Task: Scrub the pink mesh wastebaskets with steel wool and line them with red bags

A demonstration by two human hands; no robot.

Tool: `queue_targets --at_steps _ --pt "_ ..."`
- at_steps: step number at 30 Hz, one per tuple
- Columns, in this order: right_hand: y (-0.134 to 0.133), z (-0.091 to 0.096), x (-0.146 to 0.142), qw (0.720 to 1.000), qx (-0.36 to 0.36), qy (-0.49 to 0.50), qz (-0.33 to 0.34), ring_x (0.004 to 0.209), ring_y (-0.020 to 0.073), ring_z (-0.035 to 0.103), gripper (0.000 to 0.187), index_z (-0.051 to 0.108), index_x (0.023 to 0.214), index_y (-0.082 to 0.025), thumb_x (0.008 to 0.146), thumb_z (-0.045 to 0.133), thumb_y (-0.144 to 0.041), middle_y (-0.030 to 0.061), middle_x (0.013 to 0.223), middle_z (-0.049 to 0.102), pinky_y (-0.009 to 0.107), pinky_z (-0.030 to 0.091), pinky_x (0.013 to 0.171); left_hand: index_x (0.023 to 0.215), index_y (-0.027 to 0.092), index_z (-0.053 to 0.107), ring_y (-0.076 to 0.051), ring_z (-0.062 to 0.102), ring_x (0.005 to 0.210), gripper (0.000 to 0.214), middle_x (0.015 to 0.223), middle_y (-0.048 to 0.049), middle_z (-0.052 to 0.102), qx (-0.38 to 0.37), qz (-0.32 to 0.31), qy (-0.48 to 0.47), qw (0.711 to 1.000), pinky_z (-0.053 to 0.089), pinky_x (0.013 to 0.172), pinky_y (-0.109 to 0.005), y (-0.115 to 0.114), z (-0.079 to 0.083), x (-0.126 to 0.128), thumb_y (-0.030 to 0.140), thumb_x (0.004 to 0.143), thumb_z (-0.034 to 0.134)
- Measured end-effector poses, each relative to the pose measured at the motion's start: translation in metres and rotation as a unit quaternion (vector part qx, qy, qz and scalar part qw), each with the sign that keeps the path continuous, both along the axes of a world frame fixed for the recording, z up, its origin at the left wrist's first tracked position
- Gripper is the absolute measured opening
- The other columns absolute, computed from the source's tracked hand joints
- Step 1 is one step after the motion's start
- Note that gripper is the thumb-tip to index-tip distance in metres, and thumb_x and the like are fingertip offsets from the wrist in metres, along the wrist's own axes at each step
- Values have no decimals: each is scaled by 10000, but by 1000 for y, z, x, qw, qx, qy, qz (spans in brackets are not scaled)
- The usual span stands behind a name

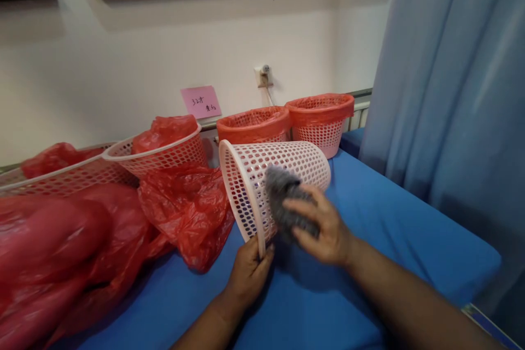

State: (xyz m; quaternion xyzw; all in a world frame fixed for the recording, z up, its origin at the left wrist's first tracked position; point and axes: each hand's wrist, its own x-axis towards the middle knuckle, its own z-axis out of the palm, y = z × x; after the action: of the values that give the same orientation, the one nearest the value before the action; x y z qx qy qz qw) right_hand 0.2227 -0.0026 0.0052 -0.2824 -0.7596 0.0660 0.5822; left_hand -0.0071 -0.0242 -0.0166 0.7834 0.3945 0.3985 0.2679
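A pale pink perforated plastic wastebasket [287,158] lies tilted on its side above the blue-covered bed [328,295], its open mouth facing left. My left hand [249,273] is closed around the lower part of its rim, thumb outside. In my right hand [324,227] is a dark grey cloth [287,197], bunched and pressed against the basket's side wall. The cloth and the right fingers are a little blurred. Part of the basket's wall is hidden behind the cloth.
Behind stand two baskets lined with red bags, one [254,126] in the middle and another [322,120] to the right. More baskets [159,156] and loose red plastic bags [82,240] fill the left. A pink note [200,101], a wall socket [263,75] and a blue curtain [443,93] surround the bed.
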Motion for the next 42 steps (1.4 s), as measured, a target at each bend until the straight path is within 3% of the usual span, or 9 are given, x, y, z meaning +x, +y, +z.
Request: queue_targets --at_steps 4,9,14,18,24,29,34,39,42 --pt "-21 2 -18 992 80 -54 85 1107 232 645 529 612 1359 -271 831 629 -259 109 1432 469 359 611 858 1168 200 752 -228 742 933 331 1120 -75 787 16 -32 15 999 615 833 -325 2 -3 -1 400 987 558" --pt "39 -6 31 961 -113 174 -182 1240 306 586 437 678 1273 -222 850 615 -314 122 1303 610 545 456 1112 1333 225 667 -252 713 1122 377 1251 -76 747 25 -3 48 999 561 1028 -414 4 -6 2 302 1015 481" --pt "64 -7 56 903 -240 285 -213 1144 311 632 487 679 1261 -189 828 615 -402 120 1195 674 577 469 1080 1421 246 589 -242 633 1279 452 1362 -76 688 19 -36 92 995 512 1102 -425 4 -7 8 188 1002 432" --pt "20 3 22 993 -72 84 -45 1290 277 555 479 648 1322 -256 846 639 -312 106 1392 531 468 458 1116 1329 240 661 -253 643 1256 426 1320 -84 707 32 -33 96 994 516 1088 -439 7 -7 7 152 972 446" --pt "-15 9 -7 985 15 -34 168 1105 219 635 536 632 1333 -251 798 654 -231 104 1338 503 350 578 907 1112 188 742 -242 722 898 266 980 -81 778 1 -2 12 1000 616 834 -365 -1 2 5 341 945 604" --pt "24 -1 19 989 -84 118 -41 1215 256 605 420 696 1241 -260 826 633 -265 86 1317 612 446 482 1081 1306 198 673 -259 694 1144 359 1204 -102 748 1 11 -1 1000 546 1033 -409 -8 9 8 330 997 547" --pt "67 -8 55 880 -261 341 -201 1106 299 652 487 698 1230 -184 805 637 -412 101 1152 715 546 484 1058 1380 235 630 -256 676 1202 407 1337 -106 701 31 -44 80 995 521 1080 -403 -8 2 10 289 983 564" --pt "21 3 25 989 -68 106 -79 1280 283 568 446 672 1290 -254 849 626 -299 99 1367 571 476 466 1106 1371 222 626 -255 691 1155 400 1316 -110 707 51 -38 98 993 553 1032 -406 -4 -5 8 257 988 518" --pt "-18 7 -4 997 40 -11 71 1113 225 640 542 606 1378 -281 837 636 -272 93 1445 452 361 587 910 1315 210 661 -257 711 1092 380 1245 -103 738 37 -44 99 993 593 953 -390 -2 -6 5 231 959 527"
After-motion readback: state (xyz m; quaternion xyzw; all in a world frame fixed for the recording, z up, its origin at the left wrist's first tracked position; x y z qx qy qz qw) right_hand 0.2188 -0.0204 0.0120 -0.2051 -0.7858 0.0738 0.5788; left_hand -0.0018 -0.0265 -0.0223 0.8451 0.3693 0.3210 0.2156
